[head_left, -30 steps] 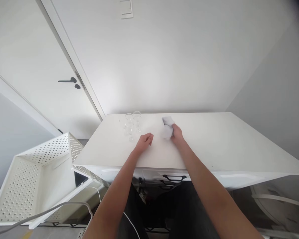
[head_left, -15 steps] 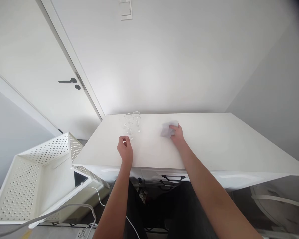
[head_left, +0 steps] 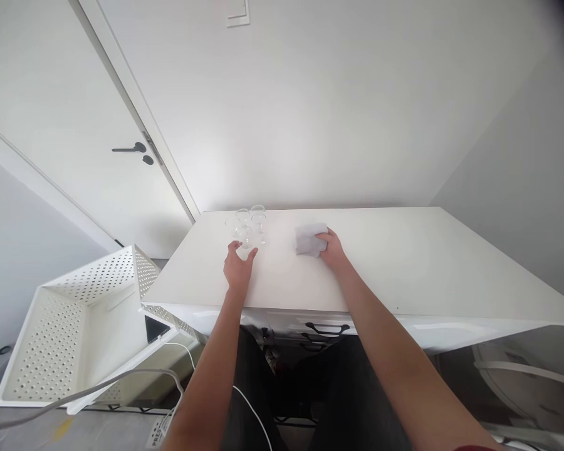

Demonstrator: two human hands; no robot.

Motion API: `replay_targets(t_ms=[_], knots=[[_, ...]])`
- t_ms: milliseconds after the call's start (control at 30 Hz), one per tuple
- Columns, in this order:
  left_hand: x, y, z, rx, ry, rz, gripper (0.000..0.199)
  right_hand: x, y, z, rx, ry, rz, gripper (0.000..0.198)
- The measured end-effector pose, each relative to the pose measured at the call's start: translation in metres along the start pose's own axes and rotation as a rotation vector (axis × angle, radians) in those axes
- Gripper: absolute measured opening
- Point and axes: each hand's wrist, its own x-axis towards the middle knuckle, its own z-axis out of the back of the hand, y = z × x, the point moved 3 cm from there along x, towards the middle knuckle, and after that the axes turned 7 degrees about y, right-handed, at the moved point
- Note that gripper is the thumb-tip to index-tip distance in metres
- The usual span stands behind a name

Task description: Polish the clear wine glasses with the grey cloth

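Several clear stemmed glasses (head_left: 258, 224) stand close together toward the back left of the white cabinet top (head_left: 282, 282). My left hand (head_left: 239, 263) is at the front of this group, thumb and fingers spread apart around the near side of the closest glass (head_left: 245, 238). Whether the fingers touch that glass I cannot tell. To the right, my right hand (head_left: 333, 249) grips a light grey cloth (head_left: 311, 240) by its right edge. The cloth lies on or just over the cabinet top, apart from the glasses.
A white perforated basket (head_left: 51, 351) sits left of the cabinet, with a grey cable (head_left: 122, 376) crossing its front. Black drawer handles (head_left: 328, 329) stick out below the cabinet's front edge. A door with a dark handle (head_left: 129, 148) is at the left, and a wall runs behind.
My left hand has moved forward to the nearest glass, and its fingers have spread from a closed curl. The cloth in my right hand has shifted slightly left and lies flatter.
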Motion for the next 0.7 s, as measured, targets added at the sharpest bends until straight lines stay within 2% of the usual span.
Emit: replay_targets(t_ms=[233,300,367,433,533,600,700], knots=[[0.006,-0.002,-0.004,-0.078,-0.002,-0.052,0.045,0.001,0.0,-0.003,-0.055,0.053,-0.008,0.031],[0.001,-0.009,-0.005,-0.093,-0.023,-0.141,0.047,0.001,-0.002,-0.002,-0.099,0.078,-0.003,0.031],[-0.005,-0.021,-0.009,-0.063,-0.072,-0.314,0.048,0.002,-0.004,-0.002,-0.2,0.074,0.05,0.027],[-0.01,-0.035,-0.021,-0.002,-0.053,-0.452,0.044,0.001,-0.003,-0.003,-0.341,0.051,0.156,0.022],[-0.01,-0.052,-0.047,0.073,0.073,-0.589,0.043,-0.002,0.001,-0.006,-0.458,0.023,0.29,0.02],[-0.007,-0.058,-0.064,0.102,0.132,-0.624,0.045,-0.005,0.005,-0.008,-0.469,0.023,0.322,0.019],[-0.001,-0.059,-0.08,0.118,0.143,-0.631,0.042,-0.011,0.01,-0.016,-0.502,0.111,0.307,0.018]])
